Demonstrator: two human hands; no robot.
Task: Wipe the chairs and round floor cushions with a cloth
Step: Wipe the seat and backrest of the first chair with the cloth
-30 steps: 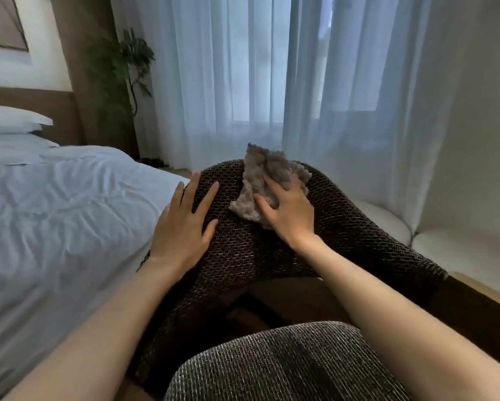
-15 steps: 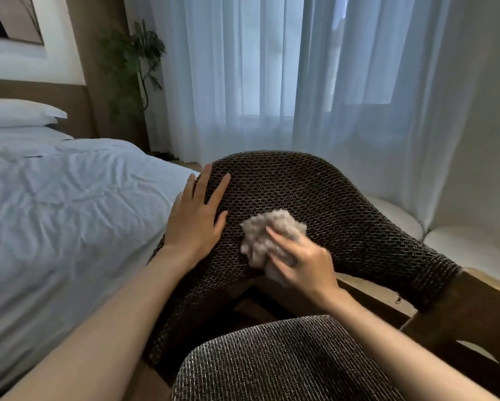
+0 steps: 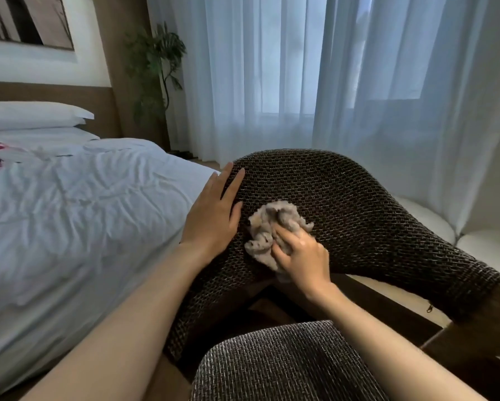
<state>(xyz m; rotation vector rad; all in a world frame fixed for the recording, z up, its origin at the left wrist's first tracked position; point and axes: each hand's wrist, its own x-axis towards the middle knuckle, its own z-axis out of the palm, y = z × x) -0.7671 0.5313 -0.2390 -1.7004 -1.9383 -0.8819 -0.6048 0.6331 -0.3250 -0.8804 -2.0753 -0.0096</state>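
Sheer white curtains (image 3: 272,82) are hanging across the whole window wall, and a wide bed with crumpled white bedding (image 3: 69,227) is lying on the left. Between them a dark brown woven-fabric chair (image 3: 373,215) is standing, and white rounded floor cushions (image 3: 429,219) are waiting just behind it, near the curtains. The left hand (image 3: 214,218) is lying flat with straight fingers on the left side of the curved backrest, grasping nothing, only steadying it. The right hand (image 3: 303,256) is clenching a beige fluffy cloth (image 3: 267,230), with its fingers curled into the bundle, and is pressing it on the lower middle of the backrest, just beside the left hand.

I am judging the cloth to be light, soft and limp. It is best taken as a bunch in the middle, as now, so that loose corners are not dragging. The rough weave is probably catching it a little. The chair seems stiff under the push.

Compared with one second ago, the cloth is lower: then it was at the top edge of the backrest. The left hand is staying in nearly the same place.
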